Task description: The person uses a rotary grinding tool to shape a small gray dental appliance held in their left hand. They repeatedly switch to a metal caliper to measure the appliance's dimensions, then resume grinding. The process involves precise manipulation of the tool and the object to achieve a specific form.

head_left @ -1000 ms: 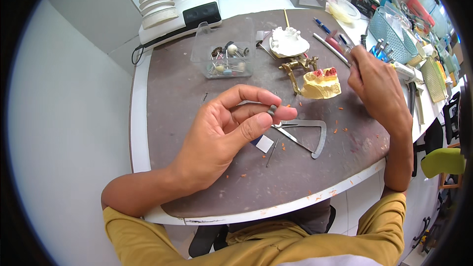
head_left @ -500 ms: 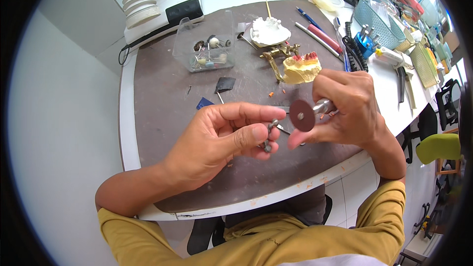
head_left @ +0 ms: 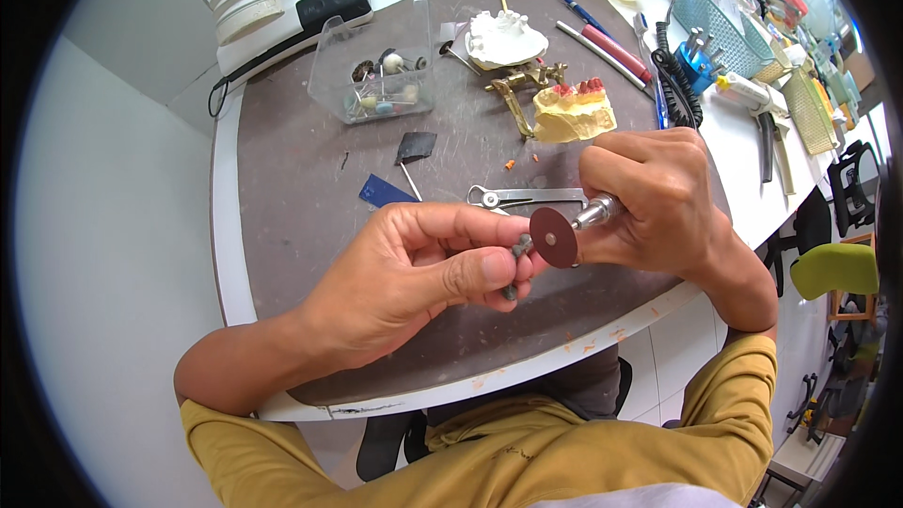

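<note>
Between the thumb and fingers of my left hand (head_left: 414, 273) is a small, lumpy grey metal dental casting (head_left: 521, 246); my fingertips hide part of it. My right hand (head_left: 658, 202) is wrapped around a silver rotary handpiece (head_left: 599, 212). A dark red-brown cutting disc (head_left: 553, 238) is mounted on its tip. The disc's left edge is at the casting, and I cannot tell whether they touch. My two hands meet closely over the near part of the table. Behind them lies a silver caliper (head_left: 536, 197).
Beyond my hands stand a yellow dental model (head_left: 574, 118) with red teeth, a brass articulator (head_left: 513, 105) and a white plaster cast (head_left: 505, 39). A clear box (head_left: 372, 85) of polishing burs sits at left. Pens, a coiled black cord (head_left: 675, 89) and baskets (head_left: 720, 23) line the right.
The handpiece and disc have moved left and slightly down, closing the gap to the casting. The view has shifted a little, and more of the caliper shows.
</note>
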Available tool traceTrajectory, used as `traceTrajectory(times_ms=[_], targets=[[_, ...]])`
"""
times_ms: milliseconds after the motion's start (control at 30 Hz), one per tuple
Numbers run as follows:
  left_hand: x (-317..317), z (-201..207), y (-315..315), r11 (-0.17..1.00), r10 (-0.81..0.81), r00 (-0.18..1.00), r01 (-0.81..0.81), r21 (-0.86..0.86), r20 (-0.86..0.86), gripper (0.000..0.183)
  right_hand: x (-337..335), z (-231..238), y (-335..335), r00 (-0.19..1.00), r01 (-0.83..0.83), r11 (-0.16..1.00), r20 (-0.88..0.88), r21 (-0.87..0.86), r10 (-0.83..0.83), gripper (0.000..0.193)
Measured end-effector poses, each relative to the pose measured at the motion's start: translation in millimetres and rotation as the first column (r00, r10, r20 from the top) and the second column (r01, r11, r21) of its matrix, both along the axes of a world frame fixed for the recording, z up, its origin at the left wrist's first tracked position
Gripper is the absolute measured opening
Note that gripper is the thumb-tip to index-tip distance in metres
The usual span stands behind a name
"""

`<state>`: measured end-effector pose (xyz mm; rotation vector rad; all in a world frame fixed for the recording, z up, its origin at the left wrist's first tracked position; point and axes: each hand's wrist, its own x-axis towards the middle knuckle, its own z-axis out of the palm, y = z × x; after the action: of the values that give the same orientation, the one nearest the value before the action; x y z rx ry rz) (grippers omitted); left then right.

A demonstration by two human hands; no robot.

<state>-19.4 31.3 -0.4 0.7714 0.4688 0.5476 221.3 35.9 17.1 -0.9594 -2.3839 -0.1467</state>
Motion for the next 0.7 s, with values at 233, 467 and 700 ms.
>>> traceTrajectory(times_ms=[233, 467, 700], targets=[[0.0, 1.7, -0.5, 1.0, -0.003, 1.0, 0.003, 0.017, -0.004, 0.028, -0.2, 0.6, -0.3, 1.0, -0.007, 1.0, 0.007, -0.003, 0.007, 0.055], [3.4, 4.7, -1.4, 0.999, 0.027, 0.996, -0.024, 0.036, -0.084, 0.03, -1.4, -0.3, -1.2, 1.0, -0.016, 1.0, -0.008, -0.005, 0.016, 0.055], [3.6, 4.5, -2.2, 0.999, 0.041, 0.997, -0.04, 0.019, -0.068, 0.031, 0.1, -0.6, -0.7, 1.0, 0.013, 1.0, 0.018, -0.01, -0.012, 0.057]])
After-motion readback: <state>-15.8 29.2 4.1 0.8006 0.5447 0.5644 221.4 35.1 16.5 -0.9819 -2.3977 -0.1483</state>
